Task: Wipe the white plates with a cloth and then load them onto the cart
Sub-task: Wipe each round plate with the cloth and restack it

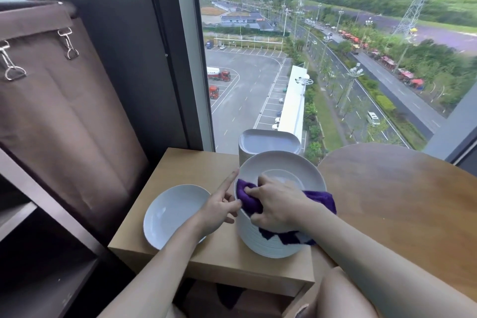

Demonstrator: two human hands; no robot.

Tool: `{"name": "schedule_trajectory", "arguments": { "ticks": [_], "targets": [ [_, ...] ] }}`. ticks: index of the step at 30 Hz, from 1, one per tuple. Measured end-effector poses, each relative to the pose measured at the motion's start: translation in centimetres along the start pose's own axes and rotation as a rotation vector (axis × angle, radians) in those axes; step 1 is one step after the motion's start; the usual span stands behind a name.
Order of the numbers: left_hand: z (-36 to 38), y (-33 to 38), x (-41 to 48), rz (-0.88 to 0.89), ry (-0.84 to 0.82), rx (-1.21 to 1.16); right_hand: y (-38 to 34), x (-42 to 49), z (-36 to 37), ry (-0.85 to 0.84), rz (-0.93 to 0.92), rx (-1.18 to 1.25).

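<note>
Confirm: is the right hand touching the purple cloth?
Touching. Head view: right hand grips the purple cloth, fingers curled round it, on the top plate.

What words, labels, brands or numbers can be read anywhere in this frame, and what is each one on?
None can be read.
The white plates, the purple cloth and the brown fabric cover show no print.
Any lettering on the tanker truck outside is too small and blurred to read.

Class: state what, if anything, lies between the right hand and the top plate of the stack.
Only the purple cloth: the right hand grips it, bunched against the top plate. Nothing else visible intervenes.
</note>
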State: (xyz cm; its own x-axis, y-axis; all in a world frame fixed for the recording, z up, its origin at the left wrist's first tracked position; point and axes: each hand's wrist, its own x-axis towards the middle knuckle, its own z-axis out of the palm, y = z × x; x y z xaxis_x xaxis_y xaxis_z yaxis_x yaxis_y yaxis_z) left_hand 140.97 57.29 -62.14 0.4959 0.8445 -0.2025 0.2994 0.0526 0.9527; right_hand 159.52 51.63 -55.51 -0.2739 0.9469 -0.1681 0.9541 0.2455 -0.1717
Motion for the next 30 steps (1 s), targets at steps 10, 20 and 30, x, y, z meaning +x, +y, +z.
{"name": "schedule_trajectory", "arguments": {
  "ticks": [10, 20, 30],
  "targets": [
    [0.1, 0.2, -0.3, 0.006, 0.022, -0.031, 2.9, -4.5, -1.5, -0.105, 0.003, -0.169],
    [-0.6, 0.6, 0.5, -0.032, -0.07, -0.026, 7.4, -1.7, -3.7, 0.075, 0.33, -0.3],
    [-0.6, 0.4, 0.6, -0.041, -0.064, -0.013, 1.9, 3.2, 0.0, 0.197, 0.151, -0.084]
  ]
}}
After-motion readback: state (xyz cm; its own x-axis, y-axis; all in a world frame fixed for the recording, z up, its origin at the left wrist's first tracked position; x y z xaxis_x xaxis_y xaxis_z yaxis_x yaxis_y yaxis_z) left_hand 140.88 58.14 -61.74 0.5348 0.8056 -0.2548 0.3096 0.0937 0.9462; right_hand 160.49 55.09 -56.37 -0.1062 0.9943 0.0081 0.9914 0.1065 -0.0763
